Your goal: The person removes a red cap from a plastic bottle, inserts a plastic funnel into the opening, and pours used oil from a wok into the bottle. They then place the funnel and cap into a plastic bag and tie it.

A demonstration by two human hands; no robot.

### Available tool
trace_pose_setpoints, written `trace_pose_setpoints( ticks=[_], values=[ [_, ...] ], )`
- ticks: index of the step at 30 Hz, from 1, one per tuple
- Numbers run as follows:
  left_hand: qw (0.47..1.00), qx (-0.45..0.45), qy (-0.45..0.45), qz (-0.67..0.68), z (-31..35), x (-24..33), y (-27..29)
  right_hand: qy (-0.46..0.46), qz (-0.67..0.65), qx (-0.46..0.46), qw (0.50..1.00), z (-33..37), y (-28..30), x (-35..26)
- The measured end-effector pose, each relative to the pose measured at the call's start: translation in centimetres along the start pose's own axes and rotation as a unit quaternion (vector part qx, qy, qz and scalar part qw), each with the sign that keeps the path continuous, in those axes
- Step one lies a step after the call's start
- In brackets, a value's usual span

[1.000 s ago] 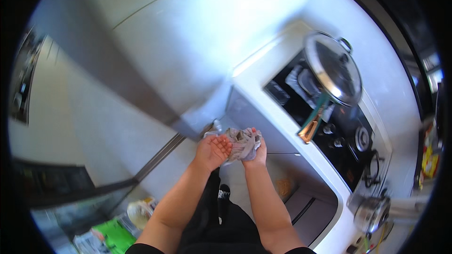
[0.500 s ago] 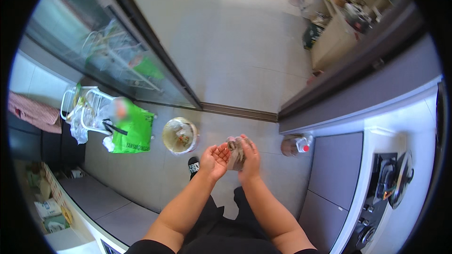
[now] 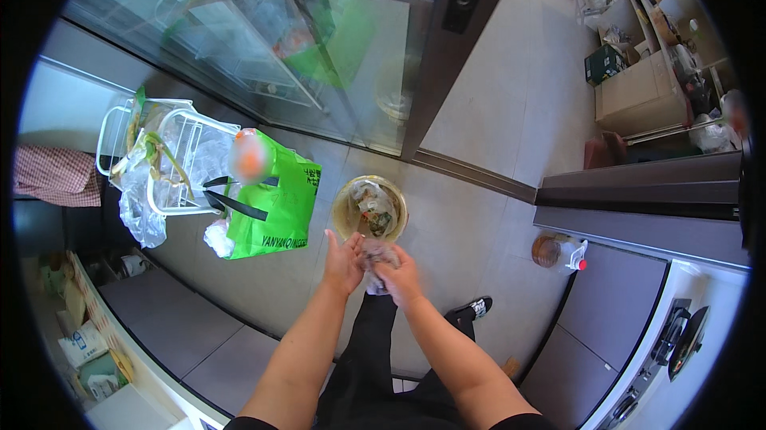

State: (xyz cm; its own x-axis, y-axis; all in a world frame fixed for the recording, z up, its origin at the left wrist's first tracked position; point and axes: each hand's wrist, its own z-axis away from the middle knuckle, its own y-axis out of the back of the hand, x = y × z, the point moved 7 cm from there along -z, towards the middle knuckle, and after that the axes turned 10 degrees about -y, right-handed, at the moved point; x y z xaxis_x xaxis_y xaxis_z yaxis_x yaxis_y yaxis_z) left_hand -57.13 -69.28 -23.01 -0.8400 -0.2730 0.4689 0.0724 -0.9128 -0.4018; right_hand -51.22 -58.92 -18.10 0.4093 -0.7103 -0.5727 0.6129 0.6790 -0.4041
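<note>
My right hand [image 3: 401, 277] grips a crumpled grey-brown bundle [image 3: 379, 254]. Whether it is cloth or a thin bag, I cannot tell. My left hand [image 3: 344, 262] is open beside it, its fingers stretched out close to the bundle's left side; whether they touch it is unclear. Just beyond both hands stands a round yellowish bin [image 3: 404, 207] on the floor. Inside the bin are a clear plastic bag and some food scraps [image 3: 380, 220].
Left of the bin, a bright green shopping bag [image 3: 275, 211] stands against a white wire rack [image 3: 171, 208] holding plastic bags. A glass sliding door [image 3: 263, 55] rises behind. At right, a large red-capped plastic bottle [image 3: 550, 252] sits near grey cabinets [image 3: 610, 286].
My view has turned left, and my hands are now right by the bin. The bundle looks more crumpled in my right hand. My left palm has turned from facing up to sideways.
</note>
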Motion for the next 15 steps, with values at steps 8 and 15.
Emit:
trace_pose_setpoints(
  ticks=[8, 15],
  values=[
    [0.987, -0.137, 0.079, -0.019, 2.1, 4.3, -1.6, 0.015, 0.088, 0.061, 0.994, -6.4, -2.3, 2.9],
    [0.987, -0.084, 0.104, -0.087, 3.7, 5.1, -0.6, -0.012, -0.034, 0.101, 0.994, -5.7, -1.2, 1.3]
  ],
)
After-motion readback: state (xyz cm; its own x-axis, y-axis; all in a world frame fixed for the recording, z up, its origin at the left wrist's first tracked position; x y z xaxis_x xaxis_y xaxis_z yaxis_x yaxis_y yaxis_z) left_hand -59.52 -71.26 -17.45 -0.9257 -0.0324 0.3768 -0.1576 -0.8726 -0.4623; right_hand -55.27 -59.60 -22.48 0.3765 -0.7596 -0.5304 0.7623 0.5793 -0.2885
